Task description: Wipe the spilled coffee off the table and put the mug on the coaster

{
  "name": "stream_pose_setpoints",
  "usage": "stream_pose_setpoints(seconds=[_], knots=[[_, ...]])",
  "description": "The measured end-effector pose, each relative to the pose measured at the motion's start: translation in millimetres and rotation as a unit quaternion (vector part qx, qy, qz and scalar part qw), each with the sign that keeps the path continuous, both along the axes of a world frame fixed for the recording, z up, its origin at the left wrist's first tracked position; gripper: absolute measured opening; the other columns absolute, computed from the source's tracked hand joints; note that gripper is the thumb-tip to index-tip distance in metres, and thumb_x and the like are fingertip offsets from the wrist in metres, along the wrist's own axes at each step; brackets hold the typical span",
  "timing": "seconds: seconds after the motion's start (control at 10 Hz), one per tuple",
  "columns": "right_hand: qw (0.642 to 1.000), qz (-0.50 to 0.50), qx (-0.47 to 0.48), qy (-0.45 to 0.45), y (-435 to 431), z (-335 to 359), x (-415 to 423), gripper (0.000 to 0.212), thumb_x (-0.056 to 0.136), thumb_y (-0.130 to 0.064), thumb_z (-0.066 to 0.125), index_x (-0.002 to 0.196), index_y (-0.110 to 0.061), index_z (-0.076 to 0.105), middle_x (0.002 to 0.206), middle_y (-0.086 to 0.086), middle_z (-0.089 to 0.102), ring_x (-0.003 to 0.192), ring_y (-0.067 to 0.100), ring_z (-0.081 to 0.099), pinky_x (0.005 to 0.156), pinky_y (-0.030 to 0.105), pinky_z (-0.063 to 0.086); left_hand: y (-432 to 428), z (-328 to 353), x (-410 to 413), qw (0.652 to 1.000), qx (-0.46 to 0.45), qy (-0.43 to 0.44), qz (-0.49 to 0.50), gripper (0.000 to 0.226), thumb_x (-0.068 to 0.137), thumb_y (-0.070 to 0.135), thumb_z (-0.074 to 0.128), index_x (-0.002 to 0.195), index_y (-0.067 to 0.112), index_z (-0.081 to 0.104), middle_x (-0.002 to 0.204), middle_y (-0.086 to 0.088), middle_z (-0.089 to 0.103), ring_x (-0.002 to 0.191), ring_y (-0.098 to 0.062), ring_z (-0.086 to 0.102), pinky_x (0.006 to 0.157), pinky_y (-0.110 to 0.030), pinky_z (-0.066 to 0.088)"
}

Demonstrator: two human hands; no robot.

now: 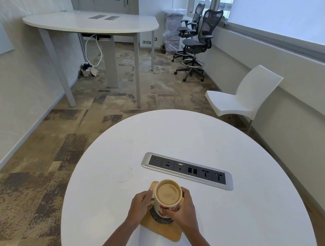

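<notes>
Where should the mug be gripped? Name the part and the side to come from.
Take the mug by its body, palms closing in from left and right as the left hand and right hand do now. It stands upright and looks nearly full of coffee, so a level two-sided hold seems safest over the coaster.

Green "EXIT" sign (147,42) low on the far wall (145,9)

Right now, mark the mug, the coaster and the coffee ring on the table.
mug (168,193): head view, on the coffee surface inside the rim.
coaster (163,230): head view, on the bare wooden near corner.
coffee ring (126,174): head view, on the faint stain left of the mug.
</notes>
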State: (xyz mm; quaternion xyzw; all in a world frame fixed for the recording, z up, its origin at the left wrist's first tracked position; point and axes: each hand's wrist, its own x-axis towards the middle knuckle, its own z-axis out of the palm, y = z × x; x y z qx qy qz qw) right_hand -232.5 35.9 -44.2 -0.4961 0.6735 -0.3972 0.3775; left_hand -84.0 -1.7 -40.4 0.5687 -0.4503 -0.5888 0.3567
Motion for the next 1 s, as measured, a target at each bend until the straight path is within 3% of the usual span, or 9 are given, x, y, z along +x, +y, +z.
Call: stream_pose_setpoints(seconds=[0.1,0.2,0.4,0.6,0.7,0.8,0.9,1.0], knots=[[1.0,-0.008,0.001,0.003,1,-2,2,0.077,0.041,-0.036,0.079,0.11,-0.029,0.043,0.11,-0.006,0.058,0.108,0.013,0.054,0.092,0.033,0.049,-1,-1,2,1.0,0.001,0.011,-0.003,0.034,0.099,0.02,0.041,0.076,0.001,0.057,0.078,-0.015,0.057,0.082,-0.021,0.058,0.073,-0.028,0.053],[1.0,-0.018,-0.004,0.005,2,-3,5,0.079,0.041,-0.042,0.079,0.11,-0.029,0.042,0.11,-0.007,0.056,0.106,0.011,0.053,0.088,0.024,0.046,-3,-1,5,1.0,0.005,0.02,-0.009,0.034,0.099,0.02,0.041,0.071,0.002,0.052,0.073,-0.013,0.053,0.074,-0.017,0.056,0.062,-0.019,0.051],[1.0,-0.02,-0.006,0.01,4,-2,8,0.079,0.043,-0.041,0.079,0.111,-0.031,0.04,0.112,-0.007,0.054,0.104,0.007,0.051,0.082,0.014,0.039,-5,-1,5,1.0,-0.002,0.008,-0.018,0.029,0.099,0.021,0.041,0.075,0.006,0.047,0.077,-0.016,0.044,0.078,-0.023,0.048,0.065,-0.024,0.049],[1.0,-0.004,0.002,0.028,8,0,7,0.089,0.046,-0.05,0.076,0.123,-0.025,0.04,0.119,-0.007,0.052,0.114,0.012,0.051,0.096,0.028,0.044,-3,-3,4,1.0,-0.013,-0.014,0.002,0.031,0.098,0.022,0.043,0.073,0.005,0.051,0.074,-0.016,0.048,0.077,-0.023,0.05,0.071,-0.036,0.048],[0.997,0.02,0.017,0.069,12,1,2,0.105,0.059,-0.04,0.083,0.142,-0.012,0.025,0.135,-0.003,0.041,0.128,0.016,0.04,0.108,0.034,0.036,-2,-6,2,0.999,-0.029,-0.034,0.019,0.033,0.098,0.022,0.044,0.072,0.004,0.054,0.072,-0.017,0.052,0.076,-0.023,0.051,0.072,-0.038,0.046],[0.995,0.033,0.037,0.091,21,0,-6,0.106,0.068,-0.035,0.081,0.146,-0.01,0.014,0.147,-0.001,0.03,0.138,0.018,0.029,0.115,0.038,0.028,1,-8,-1,0.997,-0.036,-0.053,0.043,0.034,0.099,0.023,0.04,0.073,0.005,0.052,0.074,-0.015,0.054,0.078,-0.023,0.053,0.078,-0.045,0.048],[0.996,0.022,0.037,0.083,35,-8,-24,0.09,0.077,-0.028,0.075,0.145,-0.008,0.02,0.145,0.0,0.033,0.137,0.017,0.031,0.115,0.032,0.026,10,-10,-6,0.993,-0.045,-0.067,0.082,0.032,0.1,0.026,0.035,0.077,0.01,0.051,0.076,-0.006,0.057,0.077,-0.02,0.054,0.079,-0.041,0.046],[0.992,-0.012,0.017,0.124,49,-12,-46,0.052,0.089,-0.016,0.06,0.136,-0.004,0.04,0.135,0.006,0.047,0.13,0.018,0.041,0.108,0.018,0.026,27,-8,-14,0.985,-0.058,-0.087,0.135,0.027,0.101,0.024,0.031,0.091,0.01,0.052,0.08,-0.006,0.062,0.082,-0.027,0.06,0.079,-0.04,0.046]])
